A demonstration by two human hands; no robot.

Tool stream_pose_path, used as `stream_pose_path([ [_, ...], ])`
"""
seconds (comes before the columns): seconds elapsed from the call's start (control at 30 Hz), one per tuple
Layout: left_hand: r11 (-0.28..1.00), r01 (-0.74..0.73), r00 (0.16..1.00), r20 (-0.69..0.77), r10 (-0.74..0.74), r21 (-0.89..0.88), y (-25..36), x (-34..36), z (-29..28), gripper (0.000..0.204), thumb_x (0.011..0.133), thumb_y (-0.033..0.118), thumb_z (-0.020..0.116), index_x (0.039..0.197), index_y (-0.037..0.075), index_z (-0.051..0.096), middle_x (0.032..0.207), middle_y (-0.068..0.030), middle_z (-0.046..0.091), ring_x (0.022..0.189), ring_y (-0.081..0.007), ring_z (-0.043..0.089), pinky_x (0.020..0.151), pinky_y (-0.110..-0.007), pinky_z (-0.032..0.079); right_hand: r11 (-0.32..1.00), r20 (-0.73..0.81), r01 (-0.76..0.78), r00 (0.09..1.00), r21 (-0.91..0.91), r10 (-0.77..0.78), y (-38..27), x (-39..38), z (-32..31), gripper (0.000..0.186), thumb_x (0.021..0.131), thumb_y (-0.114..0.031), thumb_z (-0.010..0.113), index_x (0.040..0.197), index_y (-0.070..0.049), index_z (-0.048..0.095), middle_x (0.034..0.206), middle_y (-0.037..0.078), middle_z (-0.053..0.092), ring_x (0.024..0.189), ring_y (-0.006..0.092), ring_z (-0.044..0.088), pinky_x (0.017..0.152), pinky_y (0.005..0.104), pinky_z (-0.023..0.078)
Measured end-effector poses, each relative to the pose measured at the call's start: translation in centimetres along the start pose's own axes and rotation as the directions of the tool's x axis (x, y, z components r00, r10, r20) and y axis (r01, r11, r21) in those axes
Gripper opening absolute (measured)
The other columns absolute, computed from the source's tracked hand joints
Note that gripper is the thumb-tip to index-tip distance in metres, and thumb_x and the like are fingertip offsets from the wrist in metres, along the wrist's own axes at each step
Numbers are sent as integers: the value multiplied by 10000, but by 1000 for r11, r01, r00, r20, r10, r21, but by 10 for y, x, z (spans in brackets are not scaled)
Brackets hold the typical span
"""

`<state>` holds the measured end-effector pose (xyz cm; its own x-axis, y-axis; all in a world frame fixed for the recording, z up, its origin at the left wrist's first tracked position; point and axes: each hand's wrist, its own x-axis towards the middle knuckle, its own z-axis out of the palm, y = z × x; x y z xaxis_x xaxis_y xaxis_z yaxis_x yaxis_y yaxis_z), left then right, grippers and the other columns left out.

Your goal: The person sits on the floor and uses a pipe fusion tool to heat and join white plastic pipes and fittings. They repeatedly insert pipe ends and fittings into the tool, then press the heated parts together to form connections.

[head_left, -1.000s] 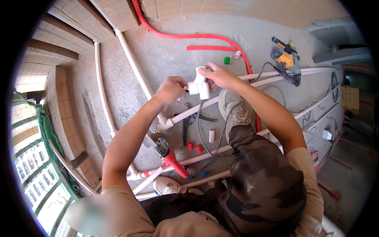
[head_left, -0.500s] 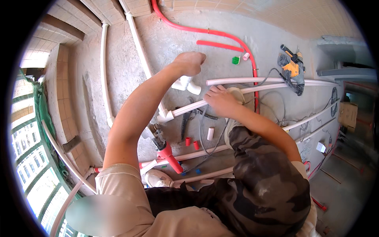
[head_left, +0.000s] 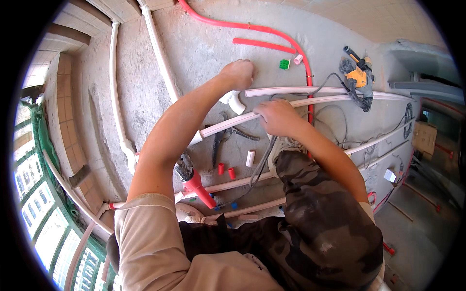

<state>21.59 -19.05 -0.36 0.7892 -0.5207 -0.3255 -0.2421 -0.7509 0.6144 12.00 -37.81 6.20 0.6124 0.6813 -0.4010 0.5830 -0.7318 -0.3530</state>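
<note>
My left hand (head_left: 236,74) is closed in a fist above a white branched pipe fitting (head_left: 236,101) on the floor, partly hiding it; whatever its fingers hold is out of sight. Lower and to the right, my right hand (head_left: 279,116) has its fingers curled over a long white pipe (head_left: 226,122) that runs diagonally across the floor. Another pale pipe (head_left: 266,91) lies just above it. Below the pipes are black-handled cutters (head_left: 218,140) and a red-handled tool with a metal head (head_left: 198,188), partly behind my left forearm.
A yellow-and-black drill (head_left: 357,77) with a cable lies at right. A bent red pipe (head_left: 309,72), green clip (head_left: 284,64) and red sockets (head_left: 231,172) are on the concrete floor (head_left: 199,53). A cardboard box (head_left: 424,137) stands far right; green netting (head_left: 38,126) edges the left.
A second ago both hands held the white fitting. It is now lower, beneath my left hand, which has moved up and rightward; my right hand has dropped onto the long pipe.
</note>
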Motion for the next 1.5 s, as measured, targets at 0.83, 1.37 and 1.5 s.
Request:
stream_pose_path([
  [0.83,981,138,989,81,-128,-135,-42,-51,10,506,578,6,822,1070,34,702,998,-177,722,998,-385,679,882,-447,540,958,-17,-26,1000,-284,22,-6,27,56,225,749,-106,690,966,-57,657,952,130,671,842,296,711,798,446,485],
  [1.37,977,40,991,134,-12,-208,-40,-36,18,293,726,82,664,998,-4,732,880,-220,715,850,-350,694,751,-445,530,960,-211,22,974,-280,-84,-8,9,47,194,740,-178,716,883,-70,641,909,120,666,821,293,691,757,440,509],
  [1.5,991,12,982,187,13,-136,-36,-34,19,311,760,151,691,1030,4,735,915,-217,727,884,-352,702,779,-435,534,961,-238,10,968,-276,-79,-11,6,44,193,738,-176,713,883,-70,641,906,116,667,816,293,690,753,441,509],
])
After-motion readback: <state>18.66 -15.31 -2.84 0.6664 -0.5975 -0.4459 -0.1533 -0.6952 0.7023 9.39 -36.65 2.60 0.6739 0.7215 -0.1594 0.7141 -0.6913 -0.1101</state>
